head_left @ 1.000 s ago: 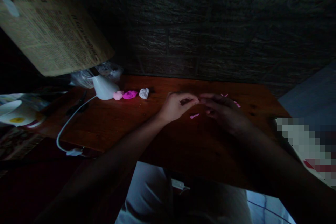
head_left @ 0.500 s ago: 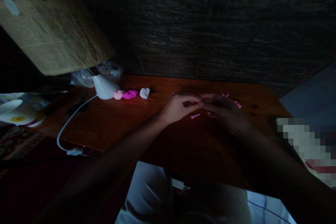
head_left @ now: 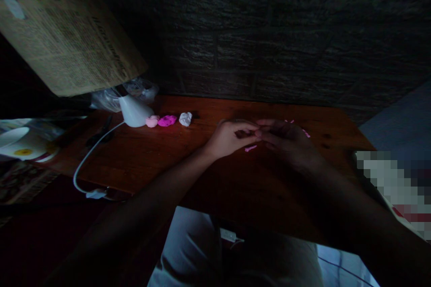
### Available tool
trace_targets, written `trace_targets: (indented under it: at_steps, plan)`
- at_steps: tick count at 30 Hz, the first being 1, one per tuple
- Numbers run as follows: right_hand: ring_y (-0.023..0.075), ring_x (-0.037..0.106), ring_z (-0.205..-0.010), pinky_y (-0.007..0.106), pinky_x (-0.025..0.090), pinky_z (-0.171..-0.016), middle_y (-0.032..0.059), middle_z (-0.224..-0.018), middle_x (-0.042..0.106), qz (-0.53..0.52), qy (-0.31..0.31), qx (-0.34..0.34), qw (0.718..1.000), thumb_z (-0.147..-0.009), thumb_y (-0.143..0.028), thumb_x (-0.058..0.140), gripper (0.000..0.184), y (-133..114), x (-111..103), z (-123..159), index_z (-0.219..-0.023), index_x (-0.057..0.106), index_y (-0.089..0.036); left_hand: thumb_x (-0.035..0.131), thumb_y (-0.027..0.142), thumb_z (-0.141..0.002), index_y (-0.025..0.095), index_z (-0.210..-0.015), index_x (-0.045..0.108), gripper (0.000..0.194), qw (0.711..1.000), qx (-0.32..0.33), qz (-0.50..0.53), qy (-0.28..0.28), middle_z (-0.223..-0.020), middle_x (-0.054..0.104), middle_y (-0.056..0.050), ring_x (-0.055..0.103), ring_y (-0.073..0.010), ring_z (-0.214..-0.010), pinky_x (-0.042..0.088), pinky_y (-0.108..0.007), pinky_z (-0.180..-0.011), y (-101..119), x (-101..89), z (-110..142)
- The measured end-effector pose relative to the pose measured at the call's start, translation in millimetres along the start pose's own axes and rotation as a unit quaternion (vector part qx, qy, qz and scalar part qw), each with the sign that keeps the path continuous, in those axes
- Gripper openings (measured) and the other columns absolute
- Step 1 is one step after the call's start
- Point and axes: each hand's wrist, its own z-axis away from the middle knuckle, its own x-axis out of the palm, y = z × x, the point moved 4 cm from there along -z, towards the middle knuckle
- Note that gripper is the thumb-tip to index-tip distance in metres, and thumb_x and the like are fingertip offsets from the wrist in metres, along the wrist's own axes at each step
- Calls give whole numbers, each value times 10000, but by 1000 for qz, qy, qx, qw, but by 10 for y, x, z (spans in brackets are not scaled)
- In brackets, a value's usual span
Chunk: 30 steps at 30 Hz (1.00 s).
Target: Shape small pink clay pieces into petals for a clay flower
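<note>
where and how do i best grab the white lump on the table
I'd pinch the white lump around its middle, coming from above and slightly right: it's compact and roughly round, its top is uncovered, and a gap separates it from the magenta lump on its left.

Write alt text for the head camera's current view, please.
Two bare hands, left hand and right hand, meet at the fingertips over a dim wooden table. Small pink pieces lie nearby; pink, magenta and white lumps sit left, beside a white cone-shaped base.
</note>
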Motion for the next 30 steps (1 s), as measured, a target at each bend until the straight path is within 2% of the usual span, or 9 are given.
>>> trace_targets:
  at_steps: [7, 11, 17, 23, 28, 30]
  plan:
    - [163, 656, -711, 265, 470, -571, 20, -835, 768, -10, 19, -13, 1000, -579, -458, 931, 474, -25, -17, -7, -965, 742, -258, 788, 215, -811, 176, -964, 774, 158, 999, -11, 27, 14, -1007, 803, -69, 746, -138, -826, 599, -248, -739, -35, 18, -9]
    - [137, 615, -643, 261, 429, -550, 16, -802, 756, -15, 39, -6, 999, -590, -464, 924, 447, -17, -27, -16, -935, 741, -245, 776, 230, -827, 184, -935, 785, 118, 996, -43, 70, 21, -989, 807, -58, 755, -149, -865, 609, -264, -791, -84, 33, -12]
    - [103, 538, -594, 240, 396, -516, -2, -780, 721, -27, 51, -3, 998, -591, -456, 920, 459, -37, -34, 0, -965, 758, -245, 750, 270, -856, 158, -973, 778, 164, 991, -60, 117, 15, -939, 807, -74, 742, -130, -704, 618, -254, -684, -91, 35, -11]
    - [97, 511, -571, 241, 380, -496, 8, -811, 733, -16, 57, -11, 998, -635, -459, 885, 396, -46, -45, -5, -947, 764, -247, 718, 247, -871, 151, -1003, 769, 171, 989, -90, 113, 11, -957, 804, -71, 725, -106, -667, 585, -212, -639, -54, 30, -8]
    - [106, 524, -589, 257, 388, -525, 26, -866, 747, -14, 46, -11, 999, -688, -442, 846, 347, -24, -33, -4, -961, 761, -243, 649, 277, -920, 146, -947, 767, 179, 991, -88, 98, -4, -838, 786, -51, 699, -98, -639, 553, -200, -622, -23, 22, -9]
    - [107, 526, -598, 259, 390, -534, 26, -873, 745, -11, 47, -9, 999, -684, -446, 849, 350, -17, -31, 0, -956, 766, -242, 642, 277, -924, 138, -947, 759, 184, 990, -90, 111, -9, -854, 784, -55, 706, -100, -655, 552, -201, -626, -28, 24, -9]
